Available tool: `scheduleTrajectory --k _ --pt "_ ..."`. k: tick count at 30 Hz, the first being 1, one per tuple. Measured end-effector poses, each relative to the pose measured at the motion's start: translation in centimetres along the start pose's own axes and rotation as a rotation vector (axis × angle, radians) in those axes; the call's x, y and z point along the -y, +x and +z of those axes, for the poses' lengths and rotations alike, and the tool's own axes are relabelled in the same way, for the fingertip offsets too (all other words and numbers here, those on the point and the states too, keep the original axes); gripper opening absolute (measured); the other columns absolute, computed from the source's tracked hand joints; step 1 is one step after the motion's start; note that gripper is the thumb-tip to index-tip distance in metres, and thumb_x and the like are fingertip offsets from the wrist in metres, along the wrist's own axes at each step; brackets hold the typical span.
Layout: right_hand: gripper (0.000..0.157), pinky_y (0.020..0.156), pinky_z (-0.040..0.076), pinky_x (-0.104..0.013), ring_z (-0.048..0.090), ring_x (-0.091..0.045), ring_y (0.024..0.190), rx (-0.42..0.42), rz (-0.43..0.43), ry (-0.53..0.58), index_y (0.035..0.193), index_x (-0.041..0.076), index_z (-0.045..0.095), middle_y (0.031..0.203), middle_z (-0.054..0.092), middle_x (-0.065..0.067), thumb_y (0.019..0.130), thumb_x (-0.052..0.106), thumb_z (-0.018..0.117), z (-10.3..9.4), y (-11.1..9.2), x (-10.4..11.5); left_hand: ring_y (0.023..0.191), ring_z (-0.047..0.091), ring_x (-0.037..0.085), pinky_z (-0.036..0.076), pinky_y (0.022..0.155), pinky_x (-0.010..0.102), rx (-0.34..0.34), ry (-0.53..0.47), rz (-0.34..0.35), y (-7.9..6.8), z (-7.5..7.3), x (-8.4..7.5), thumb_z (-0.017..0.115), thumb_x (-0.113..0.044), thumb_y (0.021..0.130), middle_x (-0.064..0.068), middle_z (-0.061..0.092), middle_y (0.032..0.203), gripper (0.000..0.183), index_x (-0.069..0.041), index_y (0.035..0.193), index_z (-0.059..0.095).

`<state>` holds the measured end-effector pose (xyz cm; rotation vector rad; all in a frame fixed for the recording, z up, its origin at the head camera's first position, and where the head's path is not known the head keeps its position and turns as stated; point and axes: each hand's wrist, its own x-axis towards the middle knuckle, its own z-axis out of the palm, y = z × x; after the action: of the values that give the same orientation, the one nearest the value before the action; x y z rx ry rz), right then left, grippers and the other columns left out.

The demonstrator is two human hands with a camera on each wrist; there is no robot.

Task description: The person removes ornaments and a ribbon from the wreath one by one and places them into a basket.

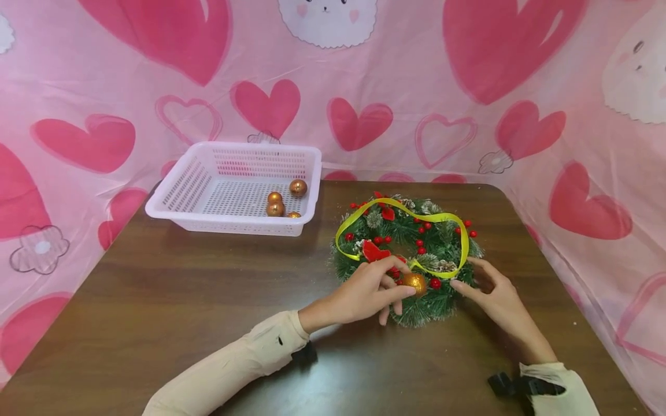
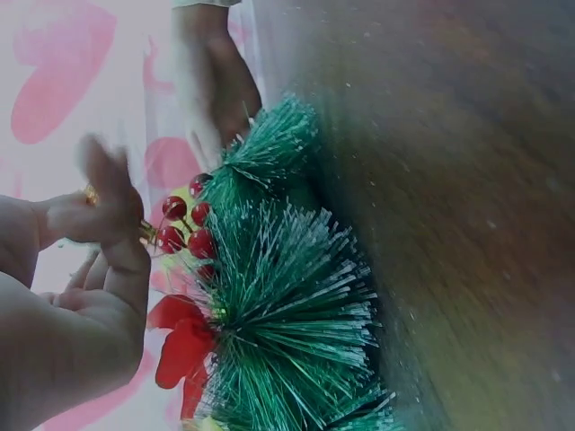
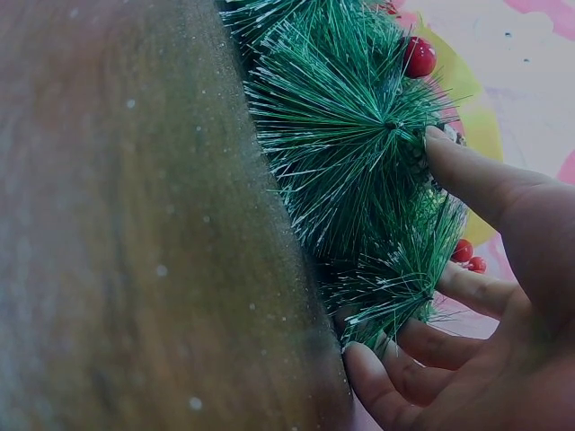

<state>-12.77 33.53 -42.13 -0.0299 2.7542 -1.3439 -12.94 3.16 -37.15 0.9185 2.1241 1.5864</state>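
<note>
A green Christmas wreath (image 1: 424, 309) with frosted tips, red berries and a red bow (image 1: 373, 251) lies on the table. A yellow ribbon (image 1: 439, 218) loops over its top. Over the wreath's near side, my left hand (image 1: 359, 292) pinches a shiny gold bauble (image 1: 415, 283) between thumb and forefinger. The left wrist view mostly hides the bauble behind the fingers, beside red berries (image 2: 171, 239). My right hand (image 1: 499, 303) grips the wreath's right edge. In the right wrist view, its thumb (image 3: 472, 175) lies over the green bristles and the other fingers curl round the outer side.
A white plastic basket (image 1: 234, 225) with slotted sides stands at the back left of the brown table (image 1: 198, 289). Several gold and copper-coloured baubles (image 1: 276, 208) lie in its right part. A pink cloth (image 1: 406, 75) with hearts hangs behind the table and along its sides.
</note>
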Motion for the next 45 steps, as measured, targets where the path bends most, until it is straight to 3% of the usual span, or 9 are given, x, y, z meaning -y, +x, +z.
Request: scheduleTrajectory --k 5,15,22,31,37,45 --pt "0.074 0.100 0.037 -0.067 0.045 -0.052 0.127 0.004 -0.009 0.003 0.152 0.010 0.035 0.143 0.044 -0.033 0.093 0.041 0.068 -0.2 0.2 0.0 0.036 0.051 0.024 0.045 0.039 0.033 -0.039 -0.045 -0.038 0.9 -0.1 -0.3 0.064 -0.024 0.098 0.004 0.062 0.057 0.027 -0.010 0.119 0.054" --pt "0.075 0.100 0.037 -0.067 0.044 -0.052 0.128 0.009 -0.006 0.003 0.152 0.010 0.035 0.143 0.043 -0.033 0.093 0.042 0.068 -0.1 0.3 0.2 0.036 0.049 0.023 0.044 0.037 0.035 -0.070 -0.116 -0.053 1.6 -0.9 -0.3 0.064 -0.023 0.099 0.006 0.061 0.057 0.025 -0.009 0.116 0.054" --pt "0.076 0.099 0.037 -0.069 0.043 -0.053 0.129 0.015 0.004 -0.006 0.153 0.011 0.034 0.143 0.043 -0.033 0.093 0.044 0.068 -0.4 0.3 0.3 0.039 0.050 0.024 0.044 0.040 0.033 -0.049 -0.119 -0.066 1.8 -1.0 -0.5 0.065 -0.026 0.098 0.007 0.061 0.059 0.026 -0.010 0.117 0.057" --pt "0.077 0.099 0.036 -0.070 0.042 -0.055 0.129 0.020 0.007 -0.006 0.153 0.010 0.032 0.144 0.042 -0.034 0.094 0.042 0.068 -0.5 0.1 0.2 0.038 0.051 0.024 0.046 0.042 0.028 0.019 -0.105 -0.060 2.1 0.4 -0.6 0.066 -0.025 0.097 0.004 0.062 0.057 0.030 -0.010 0.123 0.061" --pt "0.078 0.100 0.036 -0.070 0.040 -0.055 0.130 0.035 0.021 -0.007 0.154 0.010 0.031 0.145 0.040 -0.035 0.094 0.044 0.067 -0.3 0.1 0.3 0.038 0.051 0.026 0.041 0.037 0.030 -0.033 -0.123 -0.055 2.1 0.1 -0.9 0.066 -0.026 0.098 0.005 0.061 0.057 0.026 -0.016 0.121 0.062" --pt "0.078 0.100 0.036 -0.070 0.040 -0.055 0.131 0.037 0.020 0.003 0.154 0.009 0.031 0.145 0.040 -0.035 0.094 0.043 0.067 -0.2 0.0 0.2 0.042 0.052 0.023 0.045 0.042 0.031 -0.103 -0.170 -0.026 1.9 -1.5 -1.6 0.065 -0.027 0.098 0.010 0.060 0.061 0.027 -0.015 0.122 0.062"
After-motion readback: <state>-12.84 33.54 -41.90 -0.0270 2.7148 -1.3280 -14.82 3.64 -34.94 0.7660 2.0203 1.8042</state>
